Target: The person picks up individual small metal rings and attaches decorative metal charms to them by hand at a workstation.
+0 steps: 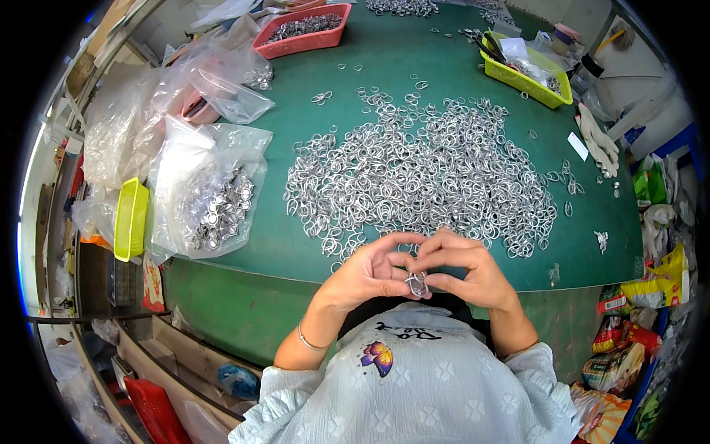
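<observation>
Just over the near edge of the green table (296, 259), my two hands meet around a small silvery metal piece (417, 283). It looks like a ring with a flat disc, though the fingers partly cover it. My left hand (370, 270) pinches it from the left with thumb and fingers. From the right, the thumb and fingertips of my right hand (470, 272) close on the same piece. Right beyond my fingers spreads a wide heap of small silver metal rings (429, 174).
A clear plastic bag (222, 192) of round metal pieces lies left, near a yellow basket (132, 220). At the back stand a red tray (303, 33) of metal parts and a yellow-green basket (526, 74). A glove (596, 140) rests at the right edge.
</observation>
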Motion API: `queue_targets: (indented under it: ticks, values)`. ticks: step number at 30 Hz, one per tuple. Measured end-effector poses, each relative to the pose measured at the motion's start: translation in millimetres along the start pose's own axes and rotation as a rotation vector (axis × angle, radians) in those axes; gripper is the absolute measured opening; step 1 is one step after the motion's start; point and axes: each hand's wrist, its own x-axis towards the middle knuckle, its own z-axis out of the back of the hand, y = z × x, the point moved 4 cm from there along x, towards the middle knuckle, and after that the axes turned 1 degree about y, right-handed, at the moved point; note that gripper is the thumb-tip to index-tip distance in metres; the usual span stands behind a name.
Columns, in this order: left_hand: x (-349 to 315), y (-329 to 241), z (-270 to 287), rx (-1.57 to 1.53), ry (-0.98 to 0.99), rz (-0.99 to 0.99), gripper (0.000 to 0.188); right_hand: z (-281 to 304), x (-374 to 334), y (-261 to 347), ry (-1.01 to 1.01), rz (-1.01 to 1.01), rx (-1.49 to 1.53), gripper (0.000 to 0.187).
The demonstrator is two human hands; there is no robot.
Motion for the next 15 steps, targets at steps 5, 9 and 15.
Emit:
queue_targets:
  ticks: [5,9,15]
  values:
    - [3,3,3,0.021,-0.004,0.069,0.069,2,3,-4,0.066,-0.007,0.065,0.014]
    - [2,9,8,-0.011,0.046,0.094,0.073,1,1,-11,0.076,-0.059,0.085,0.013]
    - [5,17,16,-0.212,0.143,0.087,0.078,-7,4,-2,0.076,0.041,-0.007,0.017]
